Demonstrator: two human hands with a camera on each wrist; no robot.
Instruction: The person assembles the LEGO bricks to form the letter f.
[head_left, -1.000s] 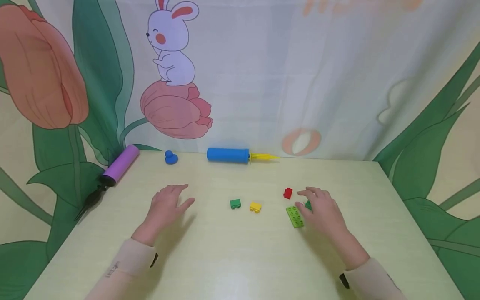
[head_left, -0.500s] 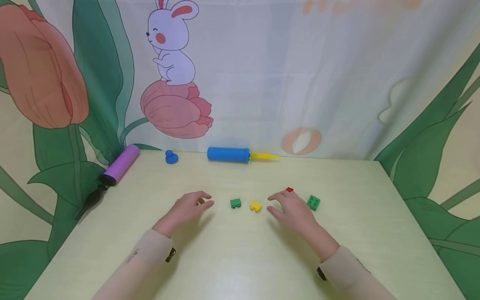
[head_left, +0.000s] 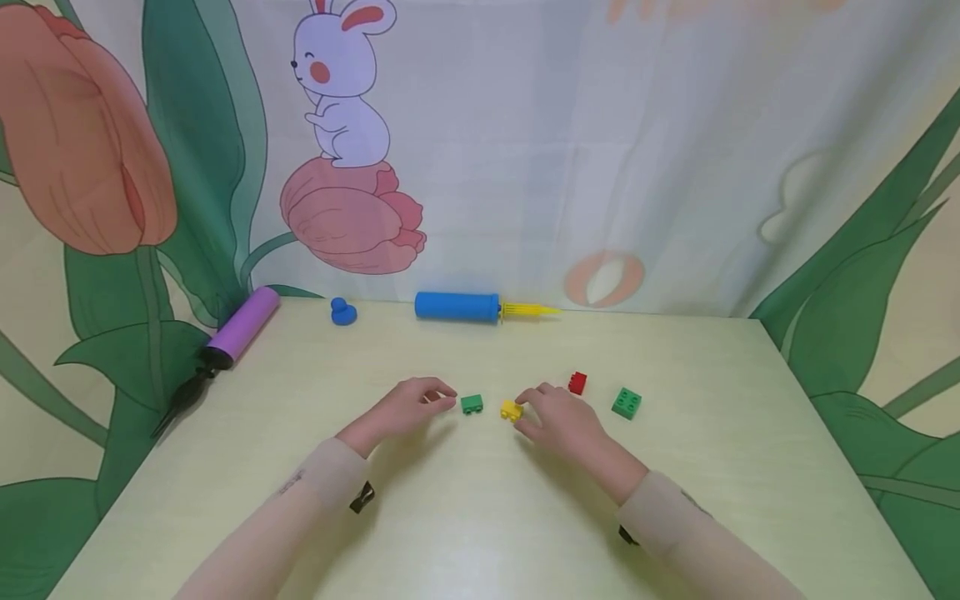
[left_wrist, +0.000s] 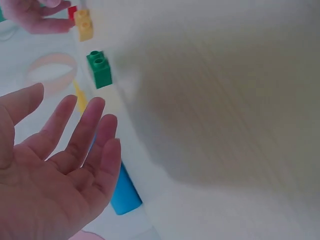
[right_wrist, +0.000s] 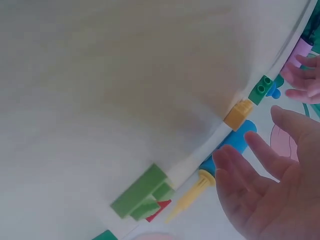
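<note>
My left hand [head_left: 408, 408] hovers just left of a small green toy brick [head_left: 472, 404], fingers extended and holding nothing. The right hand [head_left: 564, 425] is at the right side of a yellow toy brick [head_left: 511, 410], its fingertips close to the brick in the head view. In the right wrist view the yellow brick [right_wrist: 238, 116] shows beyond the spread thumb and fingers, not gripped. A light green brick [right_wrist: 142, 192] lies on the table in that view; the right hand hides it in the head view. Behind the right hand is a red brick [head_left: 577, 383].
A square green brick [head_left: 626, 403] lies to the right on the pale table [head_left: 480, 517]. Along the back edge lie a blue pump [head_left: 457, 307] with a yellow nozzle and a small blue duck-shaped toy [head_left: 343, 312]. A purple pump [head_left: 243, 323] lies at the left edge.
Both hands have moved inward: the left hand rightward to the green brick, the right hand leftward to the yellow brick. The bricks stay in place.
</note>
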